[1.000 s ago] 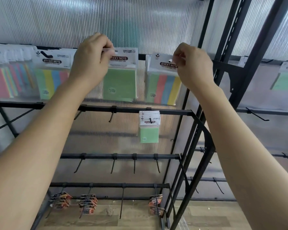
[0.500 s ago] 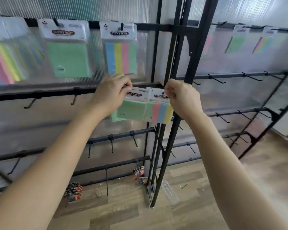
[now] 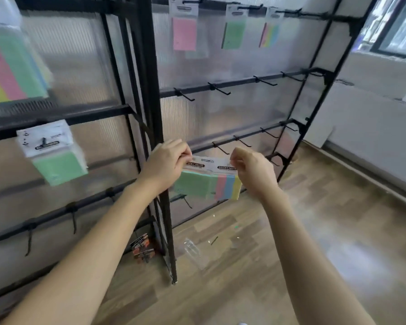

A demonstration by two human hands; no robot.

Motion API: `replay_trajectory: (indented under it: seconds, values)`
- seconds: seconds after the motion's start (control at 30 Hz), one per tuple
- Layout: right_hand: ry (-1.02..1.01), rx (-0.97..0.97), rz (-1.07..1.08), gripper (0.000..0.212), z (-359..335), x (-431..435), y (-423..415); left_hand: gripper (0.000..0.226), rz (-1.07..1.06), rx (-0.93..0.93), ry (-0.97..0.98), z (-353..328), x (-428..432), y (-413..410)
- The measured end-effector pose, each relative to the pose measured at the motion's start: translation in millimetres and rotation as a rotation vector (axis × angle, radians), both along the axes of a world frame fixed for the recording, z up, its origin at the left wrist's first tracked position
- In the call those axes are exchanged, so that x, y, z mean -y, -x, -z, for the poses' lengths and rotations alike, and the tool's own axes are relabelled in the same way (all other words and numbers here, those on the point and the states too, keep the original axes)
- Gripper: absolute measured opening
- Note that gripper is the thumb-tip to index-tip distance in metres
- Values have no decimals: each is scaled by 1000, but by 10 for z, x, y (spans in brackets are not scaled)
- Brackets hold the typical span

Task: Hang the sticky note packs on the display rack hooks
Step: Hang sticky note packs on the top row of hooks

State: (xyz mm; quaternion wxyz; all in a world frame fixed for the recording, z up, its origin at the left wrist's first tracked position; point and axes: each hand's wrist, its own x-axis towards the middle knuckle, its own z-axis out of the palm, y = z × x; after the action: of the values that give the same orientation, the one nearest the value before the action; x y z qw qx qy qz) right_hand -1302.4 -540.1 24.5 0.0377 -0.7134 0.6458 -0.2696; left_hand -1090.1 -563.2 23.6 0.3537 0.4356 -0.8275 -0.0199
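Both pinch header cards: your left grip [image 3: 167, 165] holds the green pack [image 3: 192, 186], your right grip [image 3: 253, 170] the striped pack [image 3: 227, 186]. The packs overlap side by side, just near the empty hooks [image 3: 220, 148] on a lower rail of the rack [image 3: 244, 82]. They look light, with floppy sleeves and stiffer card tops, so hold them beside the hang hole and leave it clear. Half a second ago you held them before the black upright [image 3: 155, 90]; now they sit further right, facing bare hooks.
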Motion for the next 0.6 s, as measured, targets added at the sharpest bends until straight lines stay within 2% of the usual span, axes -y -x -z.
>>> replay_trajectory:
  seconds: [0.33, 0.6]
  values:
    - [-82, -50, 32, 11, 227, 583, 1378, 8, -72, -6, -126, 295, 648, 1189]
    - [9, -30, -33, 8, -68, 1277, 2099, 8, -148, -39, -46, -36, 1206, 1890]
